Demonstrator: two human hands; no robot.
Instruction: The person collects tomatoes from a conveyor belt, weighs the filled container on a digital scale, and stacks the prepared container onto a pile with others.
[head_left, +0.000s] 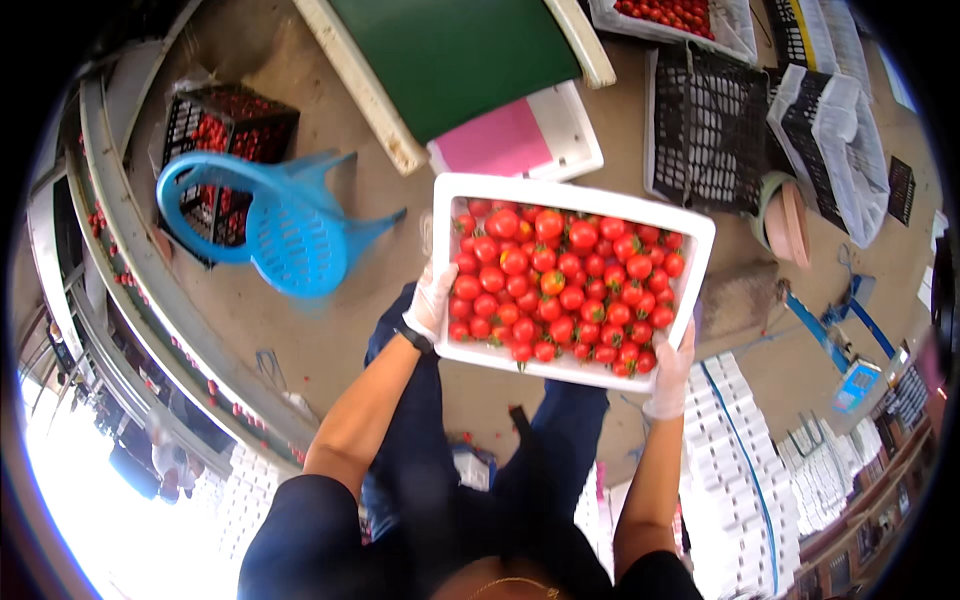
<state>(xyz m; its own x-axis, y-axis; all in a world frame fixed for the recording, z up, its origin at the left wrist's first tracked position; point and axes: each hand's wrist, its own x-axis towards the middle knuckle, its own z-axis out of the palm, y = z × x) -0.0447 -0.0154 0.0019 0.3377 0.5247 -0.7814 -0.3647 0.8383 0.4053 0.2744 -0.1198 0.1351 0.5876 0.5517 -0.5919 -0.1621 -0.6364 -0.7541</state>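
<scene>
Both of my hands wear thin clear gloves and carry a white foam box (570, 189) between them, in front of my body. My left hand (433, 300) grips its left wall, with the thumb over the rim. At the lower right corner, my right hand (670, 371) holds the box, thumb on the rim and fingers hidden behind the wall. Red cherry tomatoes (566, 289) fill the box, several with green stems. The box hangs slightly tilted in view, lower on the right. Beyond it, a white box with a pink panel (499, 142) lies below the end of a green conveyor belt (457, 56).
To the left stand a blue plastic chair (300, 244), a black crate of tomatoes (255, 124) and a long curved-looking conveyor rail (172, 315). Black crates (705, 120) and a stool (784, 217) are at right. Stacked white foam boxes (731, 465) and a blue scale (855, 386) stand lower right.
</scene>
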